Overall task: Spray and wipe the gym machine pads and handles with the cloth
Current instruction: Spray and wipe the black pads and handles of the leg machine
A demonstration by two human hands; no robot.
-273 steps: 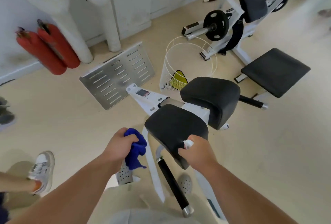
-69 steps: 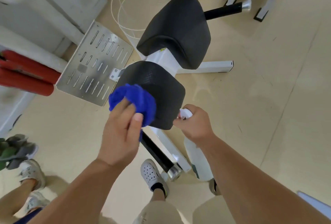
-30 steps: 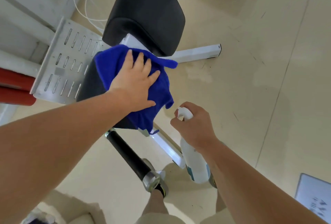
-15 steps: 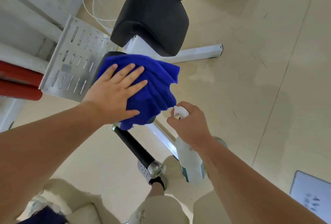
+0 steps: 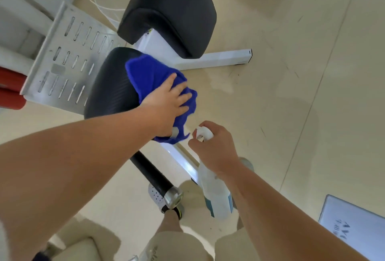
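With fingers flat, the left hand (image 5: 166, 102) has swept the blue cloth (image 5: 145, 73) across the near pad (image 5: 112, 91) to its right edge, baring the left side, while the right hand (image 5: 216, 148) still grips the spray bottle (image 5: 216, 196) just beside it, so this pad seems nearly wiped.

Left arm comes in from 8 o'clock, stretched toward centre. The left hand (image 5: 168, 102) lies flat, fingers straight, pressing on a cloth (image 5: 149, 73). Right arm comes in from 4 o'clock. The right hand (image 5: 216, 148) curls around a spray bottle (image 5: 216, 196).
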